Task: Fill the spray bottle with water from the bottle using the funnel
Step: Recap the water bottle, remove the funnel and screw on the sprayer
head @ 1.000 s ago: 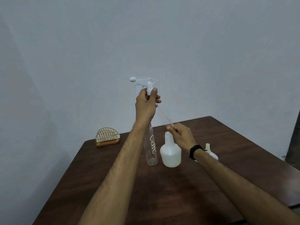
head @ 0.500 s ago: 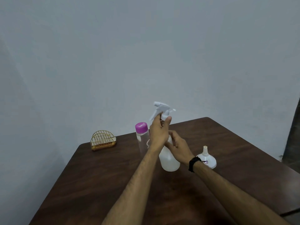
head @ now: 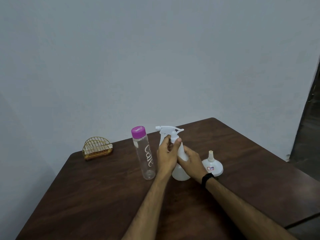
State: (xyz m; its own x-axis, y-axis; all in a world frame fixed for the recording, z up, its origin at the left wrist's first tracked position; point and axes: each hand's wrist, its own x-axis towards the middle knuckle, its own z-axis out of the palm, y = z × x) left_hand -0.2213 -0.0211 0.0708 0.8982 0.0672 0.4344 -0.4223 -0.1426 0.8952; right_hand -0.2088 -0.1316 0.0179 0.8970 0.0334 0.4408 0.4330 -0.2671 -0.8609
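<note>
A white spray bottle (head: pixel 180 172) stands on the brown table (head: pixel 103 196). Its white trigger head (head: pixel 168 131) sits on the bottle's neck. My left hand (head: pixel 167 155) grips the collar just under the trigger head. My right hand (head: pixel 189 161) is wrapped around the bottle's body, hiding most of it. To the left stands a clear water bottle (head: pixel 144 153) with a purple cap, upright and untouched. A white funnel (head: pixel 212 165) rests upside down on the table to the right, spout pointing up.
A gold wire holder (head: pixel 97 149) sits at the table's far left corner. A grey wall rises behind the table. The table's right edge drops off near a dark doorway (head: pixel 310 118).
My left hand brought the trigger head with its dip tube down from high above onto the spray bottle's neck. My right hand moved from the tube to the bottle's body.
</note>
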